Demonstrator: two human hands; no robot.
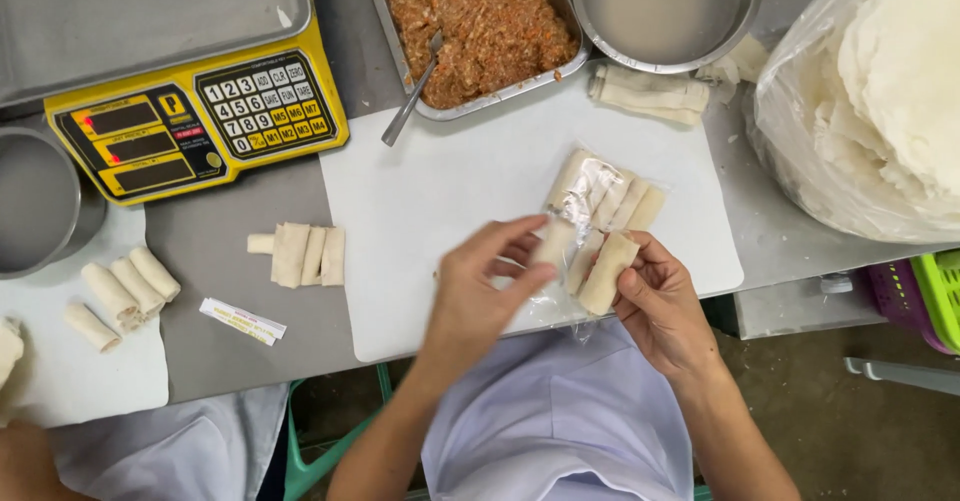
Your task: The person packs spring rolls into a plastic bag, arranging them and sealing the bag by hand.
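Both hands closed round stuff over the white cutting board [440,201] on the worktop [215,251]. Left hand [480,286] pinching the clear bag [598,201] of spring rolls at its mouth; right hand [655,296] gripping one pale roll [606,273], half inside.

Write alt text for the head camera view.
A person's left hand and right hand slide pale spring rolls into a clear plastic bag over a white cutting board. Nearby sit a tray of minced filling, a yellow scale and more rolls.
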